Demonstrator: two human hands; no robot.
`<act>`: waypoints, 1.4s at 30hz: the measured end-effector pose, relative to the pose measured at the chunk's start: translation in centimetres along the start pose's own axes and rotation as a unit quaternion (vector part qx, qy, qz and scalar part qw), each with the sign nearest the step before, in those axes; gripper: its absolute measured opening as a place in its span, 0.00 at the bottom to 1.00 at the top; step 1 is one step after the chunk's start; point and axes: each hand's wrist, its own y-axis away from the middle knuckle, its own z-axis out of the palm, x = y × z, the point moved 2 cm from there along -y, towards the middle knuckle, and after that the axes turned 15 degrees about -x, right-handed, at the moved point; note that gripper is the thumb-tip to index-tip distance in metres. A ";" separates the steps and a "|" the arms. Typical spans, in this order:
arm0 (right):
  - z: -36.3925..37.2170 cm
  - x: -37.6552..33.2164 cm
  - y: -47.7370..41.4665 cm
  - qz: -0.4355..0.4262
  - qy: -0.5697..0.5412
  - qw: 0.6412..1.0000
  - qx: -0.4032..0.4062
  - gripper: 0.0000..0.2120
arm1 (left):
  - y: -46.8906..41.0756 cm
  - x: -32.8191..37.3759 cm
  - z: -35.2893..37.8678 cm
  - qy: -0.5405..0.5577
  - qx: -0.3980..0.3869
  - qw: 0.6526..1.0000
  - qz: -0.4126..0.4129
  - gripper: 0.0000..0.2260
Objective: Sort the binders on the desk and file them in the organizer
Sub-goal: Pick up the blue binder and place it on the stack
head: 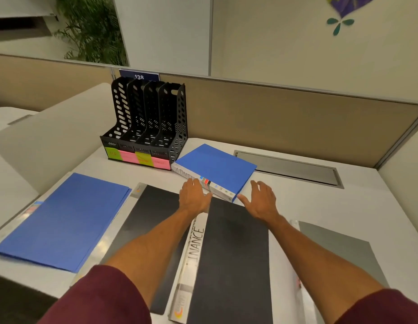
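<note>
Presently both hands, left hand (194,198) and right hand (259,199), fingers spread and seemingly not yet gripping, bracket the blue ADMIN binder (217,169) beside the organizer (145,122) toward the desk's far edge; next: clamp, lift, file.

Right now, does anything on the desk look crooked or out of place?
Only the thick blue binder with the white spine, beside the black perforated organizer: it lies at an angle to the other binders. Both hands reach for it, the left hand on its spine. Nothing looks spilled or damaged.
</note>
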 end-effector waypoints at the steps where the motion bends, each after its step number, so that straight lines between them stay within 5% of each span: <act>1: -0.4 -0.4 -1.2 -0.009 0.004 1.000 0.001 0.35 | -1.0 -0.1 -0.4 -0.001 -0.002 1.000 0.000 0.33; 8: -0.9 -2.3 -8.9 -0.006 0.047 0.999 -0.014 0.36 | -8.3 -1.7 -2.1 0.057 -0.024 0.998 -0.006 0.34; 14: -0.9 -2.1 -14.3 0.013 0.072 0.997 -0.036 0.35 | -12.3 -2.6 -1.4 0.234 -0.064 0.969 -0.053 0.31; 20: -0.3 -2.6 -21.1 -0.007 0.101 0.994 -0.048 0.35 | -15.0 -3.2 -0.3 0.370 -0.064 0.911 -0.171 0.31; 25: -0.6 -2.3 -26.5 -0.029 0.123 0.989 -0.070 0.34 | -17.5 -2.8 0.5 0.506 -0.050 0.827 -0.240 0.28; 35: 0.9 -1.8 -33.3 -0.017 0.056 0.983 -0.171 0.38 | -20.3 -2.0 1.7 0.530 -0.010 0.802 -0.277 0.25; 42: 0.0 -1.6 -34.2 0.018 0.025 0.985 -0.167 0.48 | -20.3 -1.8 1.5 0.536 0.016 0.787 -0.305 0.25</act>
